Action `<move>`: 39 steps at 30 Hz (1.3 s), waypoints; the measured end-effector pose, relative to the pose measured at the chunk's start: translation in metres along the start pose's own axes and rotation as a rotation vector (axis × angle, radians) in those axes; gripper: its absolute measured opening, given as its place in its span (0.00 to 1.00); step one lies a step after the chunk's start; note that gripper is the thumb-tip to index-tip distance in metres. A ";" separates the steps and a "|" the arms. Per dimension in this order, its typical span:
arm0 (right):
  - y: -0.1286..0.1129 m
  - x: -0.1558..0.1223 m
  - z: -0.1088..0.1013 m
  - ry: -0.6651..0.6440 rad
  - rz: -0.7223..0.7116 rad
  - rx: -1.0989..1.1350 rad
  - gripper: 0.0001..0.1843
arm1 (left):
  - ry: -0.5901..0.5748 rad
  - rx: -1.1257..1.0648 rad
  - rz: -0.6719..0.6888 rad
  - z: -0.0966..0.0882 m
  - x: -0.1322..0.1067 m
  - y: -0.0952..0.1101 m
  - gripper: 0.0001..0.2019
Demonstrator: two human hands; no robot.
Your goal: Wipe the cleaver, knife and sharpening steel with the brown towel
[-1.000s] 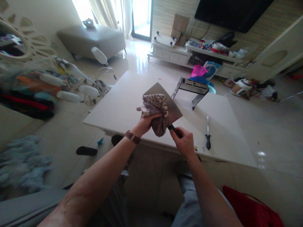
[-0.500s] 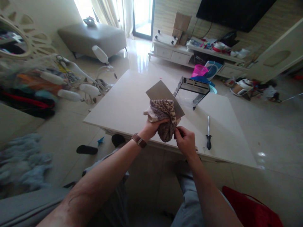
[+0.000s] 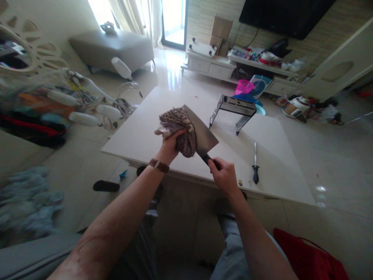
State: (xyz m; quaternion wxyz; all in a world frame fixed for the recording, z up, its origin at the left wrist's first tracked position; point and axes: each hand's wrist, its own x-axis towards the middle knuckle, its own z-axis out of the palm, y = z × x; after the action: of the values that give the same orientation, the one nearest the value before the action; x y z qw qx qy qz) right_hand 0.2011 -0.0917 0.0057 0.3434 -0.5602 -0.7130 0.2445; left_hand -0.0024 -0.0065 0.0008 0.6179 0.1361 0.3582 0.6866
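Observation:
My right hand (image 3: 223,174) is closed around the dark handle of a cleaver (image 3: 203,133), whose broad grey blade tilts up and away to the left over the table. Bunched in my left hand (image 3: 172,147) is a brown and cream patterned cloth (image 3: 178,126). The cloth lies against the left edge of the blade and hides part of it. To the right on the white table (image 3: 140,132) lies a honing steel (image 3: 255,165) with a black handle. A knife block (image 3: 237,107) with a slotted top and clear sides stands behind the cleaver.
A small object (image 3: 240,182) lies at the table's near edge. White lamp arms (image 3: 109,111) reach toward the table's left side. Beyond the table are a pink basket (image 3: 244,86) and a low white cabinet (image 3: 208,66). A red bag (image 3: 305,256) is at lower right.
My left hand and the cloth have moved left along the blade, uncovering more of it and the handle. The cleaver has shifted slightly down and left; my right hand keeps its grip.

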 end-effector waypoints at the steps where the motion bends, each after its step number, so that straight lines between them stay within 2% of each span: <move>1: 0.000 0.000 0.001 -0.003 -0.003 -0.003 0.20 | 0.010 -0.020 0.009 -0.002 0.003 0.003 0.17; 11: 0.001 -0.001 -0.001 -0.019 0.015 0.032 0.20 | 0.012 -0.091 0.117 -0.013 0.018 0.017 0.12; 17: 0.005 -0.002 -0.005 -0.014 0.056 0.084 0.21 | 0.036 -0.103 0.128 -0.019 0.025 0.026 0.11; 22: 0.009 -0.003 -0.007 0.019 0.117 0.166 0.21 | -0.068 -0.131 0.093 -0.020 0.024 0.029 0.11; 27: 0.009 -0.002 -0.004 0.091 0.176 0.264 0.23 | -0.074 -0.064 -0.054 -0.007 0.009 0.017 0.10; 34: 0.007 0.001 0.000 0.150 0.204 0.228 0.24 | -0.180 0.024 -0.269 0.007 -0.016 -0.017 0.15; 39: 0.006 0.003 0.000 0.110 0.108 0.088 0.18 | -0.197 0.108 -0.258 0.009 -0.032 -0.044 0.23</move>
State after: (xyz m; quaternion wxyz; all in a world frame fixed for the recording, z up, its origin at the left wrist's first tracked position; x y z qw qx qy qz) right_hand 0.2047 -0.0876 0.0015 0.3925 -0.5947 -0.6506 0.2627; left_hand 0.0424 -0.0352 -0.0136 0.7248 0.1888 0.3468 0.5647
